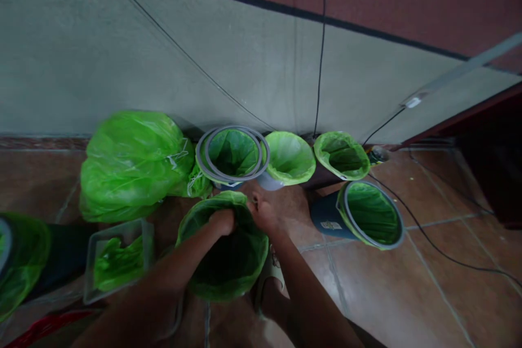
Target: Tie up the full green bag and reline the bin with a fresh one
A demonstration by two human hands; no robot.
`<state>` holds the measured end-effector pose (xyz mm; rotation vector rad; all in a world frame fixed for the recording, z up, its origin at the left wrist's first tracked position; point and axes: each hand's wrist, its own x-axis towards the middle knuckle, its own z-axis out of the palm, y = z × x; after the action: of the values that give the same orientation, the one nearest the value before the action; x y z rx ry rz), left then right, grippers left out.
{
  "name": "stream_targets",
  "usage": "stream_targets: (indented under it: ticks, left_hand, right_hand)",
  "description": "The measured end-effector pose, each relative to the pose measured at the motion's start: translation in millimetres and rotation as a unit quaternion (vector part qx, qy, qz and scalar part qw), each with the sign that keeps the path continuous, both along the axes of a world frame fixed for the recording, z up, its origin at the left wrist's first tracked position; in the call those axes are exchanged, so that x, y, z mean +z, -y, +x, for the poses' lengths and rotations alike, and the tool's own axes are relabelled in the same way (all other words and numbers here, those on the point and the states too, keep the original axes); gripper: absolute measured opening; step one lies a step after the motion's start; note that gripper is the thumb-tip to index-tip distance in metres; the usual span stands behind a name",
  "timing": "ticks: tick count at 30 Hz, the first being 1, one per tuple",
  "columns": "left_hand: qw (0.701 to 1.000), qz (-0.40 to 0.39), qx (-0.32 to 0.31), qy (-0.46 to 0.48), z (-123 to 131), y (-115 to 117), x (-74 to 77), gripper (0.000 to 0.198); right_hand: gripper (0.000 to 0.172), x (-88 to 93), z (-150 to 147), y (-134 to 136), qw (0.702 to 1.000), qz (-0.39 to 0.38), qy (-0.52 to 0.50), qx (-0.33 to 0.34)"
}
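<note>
A small bin lined with a green plastic bag (228, 277) stands on the floor right in front of me. My left hand (222, 221) is closed on the far rim of the bag, fingers curled over the edge. My right hand (261, 213) pinches the same rim just to the right of it. Both forearms reach over the bin's dark opening.
Along the wall stand a ringed lined bin (232, 153) and two more lined bins (289, 157) (341, 155); another (367, 215) lies tilted at right. Full green bags (130, 163) sit left, above a clear box of bags (116, 261). Cables cross the tiled floor (440, 250).
</note>
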<state>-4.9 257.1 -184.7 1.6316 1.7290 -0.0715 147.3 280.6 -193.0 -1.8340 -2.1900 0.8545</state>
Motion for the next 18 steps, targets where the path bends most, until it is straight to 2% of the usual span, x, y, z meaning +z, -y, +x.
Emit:
stream_targets:
  ticks: [3, 5, 7, 9, 11, 15, 18]
  left_hand:
    - [0.998, 0.005, -0.029, -0.055, -20, -15, 20.1, 0.021]
    - [0.995, 0.055, -0.031, -0.081, -32, -23, 31.1, 0.026]
    - [0.986, 0.129, -0.051, -0.088, -42, -28, 34.8, 0.028]
    - [0.976, 0.176, -0.092, -0.084, -49, -28, 30.0, 0.028]
    - [0.975, 0.171, -0.115, -0.087, -54, -26, 20.1, 0.027]
    - [0.979, 0.147, -0.094, -0.110, -56, -19, 4.7, 0.026]
    - [0.977, 0.144, -0.083, -0.132, -59, -13, 4.0, 0.026]
  right_hand:
    - [0.034, 8.1, -9, -1, 0.992, 0.085, -0.093, 0.017]
    - [0.031, 7.5, -17, -2, 0.984, 0.112, -0.129, 0.056]
    - [0.028, 3.1, -26, -2, 0.984, 0.098, -0.128, 0.080]
    - [0.030, -2.0, -32, -2, 0.990, 0.060, -0.099, 0.079]
    - [0.032, -5.1, -34, -2, 0.996, 0.022, -0.057, 0.070]
    - [0.030, -4.4, -29, -2, 0.998, -0.006, 0.027, 0.050]
    - [0.029, -3.2, -23, 0, 0.998, -0.010, 0.053, 0.015]
